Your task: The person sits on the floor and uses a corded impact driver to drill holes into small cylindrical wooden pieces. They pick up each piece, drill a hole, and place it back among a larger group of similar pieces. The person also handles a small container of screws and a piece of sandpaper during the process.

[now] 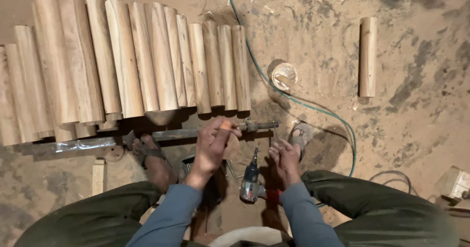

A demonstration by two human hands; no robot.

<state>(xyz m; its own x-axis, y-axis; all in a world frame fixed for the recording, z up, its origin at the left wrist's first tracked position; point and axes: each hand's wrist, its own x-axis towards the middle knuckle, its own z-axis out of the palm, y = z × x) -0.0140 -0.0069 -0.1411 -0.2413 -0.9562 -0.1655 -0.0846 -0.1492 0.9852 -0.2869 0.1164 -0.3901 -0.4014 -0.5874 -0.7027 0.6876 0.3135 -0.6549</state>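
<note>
A long row of wooden logs (122,66) lies on the dirt floor, just past the hands. A metal bar (161,135) runs under the left hand (213,144), with a small wooden piece (230,146) beside the palm. That hand's fingers are curled around the bar and the wood. A drill (250,181) lies between the two wrists. The right hand (284,156) pinches a thin metal bit (275,134), held straight up, with fingers pressed together.
</note>
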